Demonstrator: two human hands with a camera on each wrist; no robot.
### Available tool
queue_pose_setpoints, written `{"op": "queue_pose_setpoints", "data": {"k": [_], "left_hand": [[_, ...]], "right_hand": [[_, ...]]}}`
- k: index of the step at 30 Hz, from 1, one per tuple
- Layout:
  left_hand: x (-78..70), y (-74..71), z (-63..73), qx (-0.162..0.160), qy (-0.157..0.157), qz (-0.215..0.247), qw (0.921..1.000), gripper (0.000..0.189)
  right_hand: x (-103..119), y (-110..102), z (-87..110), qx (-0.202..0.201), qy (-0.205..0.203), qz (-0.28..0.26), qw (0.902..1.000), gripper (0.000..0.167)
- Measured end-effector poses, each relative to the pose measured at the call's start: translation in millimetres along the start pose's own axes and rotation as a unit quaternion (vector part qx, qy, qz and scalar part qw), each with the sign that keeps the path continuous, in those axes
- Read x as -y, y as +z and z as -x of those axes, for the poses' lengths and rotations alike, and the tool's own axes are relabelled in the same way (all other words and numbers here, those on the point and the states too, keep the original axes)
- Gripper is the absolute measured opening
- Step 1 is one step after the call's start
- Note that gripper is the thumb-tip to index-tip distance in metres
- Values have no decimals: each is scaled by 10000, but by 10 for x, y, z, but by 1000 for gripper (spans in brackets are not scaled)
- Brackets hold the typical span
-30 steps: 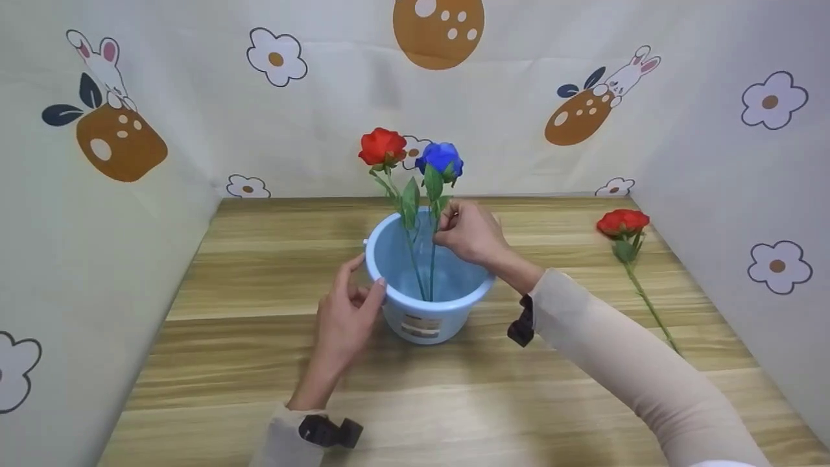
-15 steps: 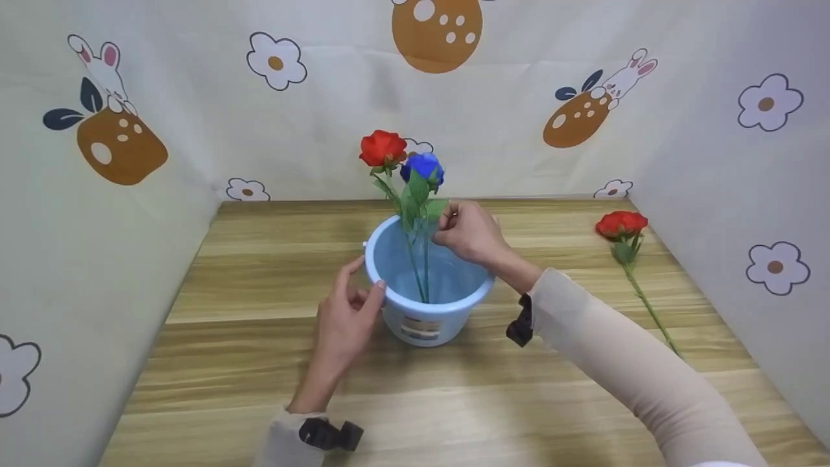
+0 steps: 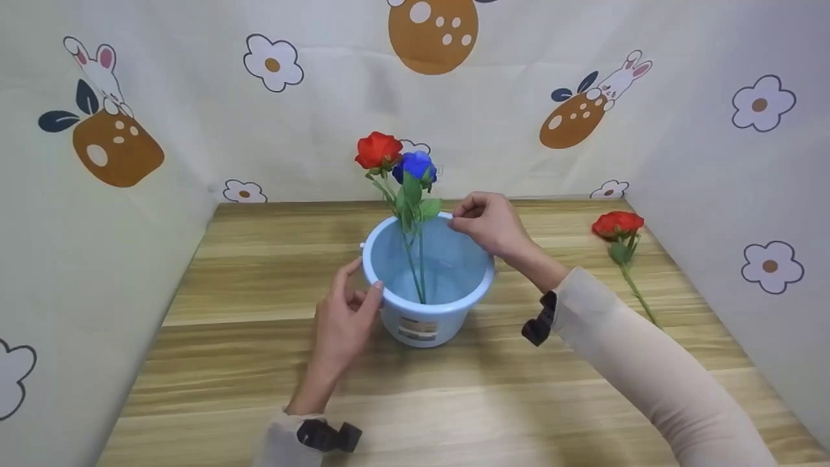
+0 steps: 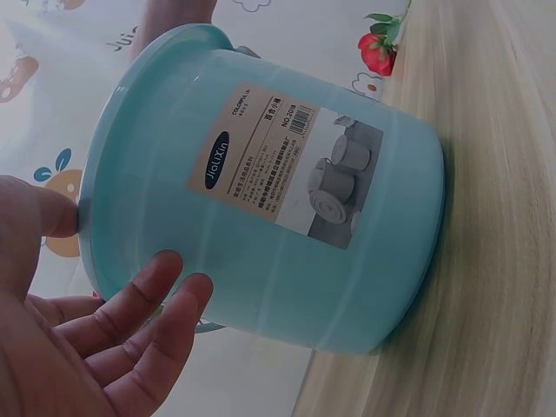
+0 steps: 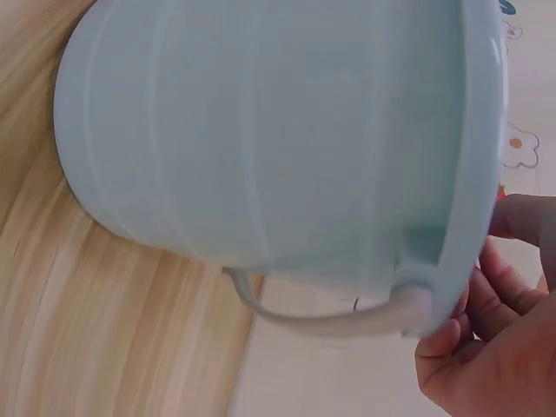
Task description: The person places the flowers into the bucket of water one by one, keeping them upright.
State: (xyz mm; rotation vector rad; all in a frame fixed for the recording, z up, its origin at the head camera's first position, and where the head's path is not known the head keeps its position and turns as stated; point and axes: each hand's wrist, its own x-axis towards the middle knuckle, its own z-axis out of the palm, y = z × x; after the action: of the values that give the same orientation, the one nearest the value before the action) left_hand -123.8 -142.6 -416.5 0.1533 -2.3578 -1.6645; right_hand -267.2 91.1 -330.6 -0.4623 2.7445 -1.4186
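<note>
A light blue bucket (image 3: pixel 454 311) stands upright on the wooden table. Inside it, a red rose (image 3: pixel 379 150) and a blue rose (image 3: pixel 416 167) lean together, their green stems side by side. My left hand (image 3: pixel 342 331) rests against the bucket's left side, thumb and index finger at the outside of the rim; in the left wrist view other fingers lie below the rim. Over the right back rim my right hand (image 3: pixel 494 224) has bent fingers with nothing seen between them, apart from the roses. Another red rose (image 3: pixel 618 224) lies at the right, its lower stem hidden by my sleeve.
The wooden tabletop (image 3: pixel 227 279) is walled by pale cloth (image 3: pixel 337 117) printed with flowers and rabbits. The bucket's handle (image 5: pixel 330 321) hangs down its side in the right wrist view. A paper label (image 4: pixel 287 165) is on its front.
My right hand has let go of the blue rose's stem and moved right. The blue rose has tipped left toward the red one. My left hand stays at the bucket.
</note>
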Motion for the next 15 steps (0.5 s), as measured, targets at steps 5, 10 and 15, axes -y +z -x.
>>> {"op": "queue_pose_setpoints", "data": {"k": [5, 10, 15], "left_hand": [[-7, -2, 8, 16, -74, 46, 10000, 54], [-8, 2, 13, 33, -117, 48, 9999, 54], [-21, -4, 7, 87, -184, 37, 9998, 54]], "right_hand": [[-81, -138, 11, 33, 237, -298, 9993, 16], [-203, -282, 43, 91, 573, -929, 9940, 19], [-287, -409, 86, 105, 904, -1706, 9811, 18]]}}
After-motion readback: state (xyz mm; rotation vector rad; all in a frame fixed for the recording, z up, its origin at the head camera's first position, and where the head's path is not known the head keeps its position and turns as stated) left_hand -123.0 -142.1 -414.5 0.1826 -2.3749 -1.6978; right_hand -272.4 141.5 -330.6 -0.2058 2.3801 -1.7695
